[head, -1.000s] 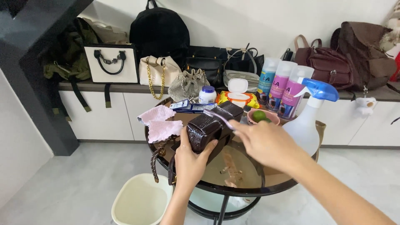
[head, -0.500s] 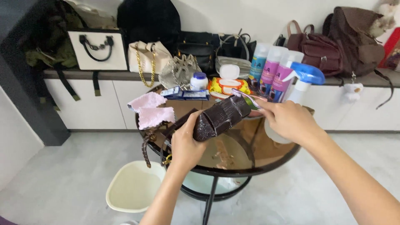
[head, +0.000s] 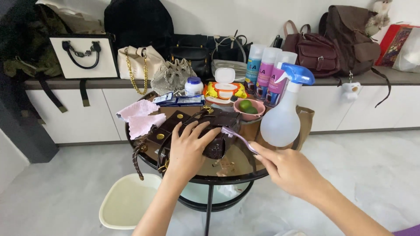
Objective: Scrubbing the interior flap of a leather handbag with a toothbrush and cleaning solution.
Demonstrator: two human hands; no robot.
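Observation:
A dark brown handbag [head: 213, 131] with gold studs lies on the round glass table [head: 245, 175]. My left hand [head: 189, 149] presses flat on top of the handbag, fingers spread. My right hand [head: 288, 169] grips the handle of a lilac toothbrush [head: 238, 137], whose bristle head rests against the handbag's upper edge. The bag's braided strap [head: 137, 161] hangs over the table's left rim.
On the table stand a white spray bottle with a blue trigger [head: 284, 114], three tall bottles [head: 267, 73], a pink bowl of limes [head: 248, 107], a wipes pack [head: 225, 90], pink cloths [head: 141, 118]. A pale bin [head: 127, 207] sits on the floor. Several bags line the shelf [head: 380, 78] behind.
The handbag has gone from tilted up to lying flat under my left hand. My right hand has drawn back toward me and now shows the toothbrush against the bag.

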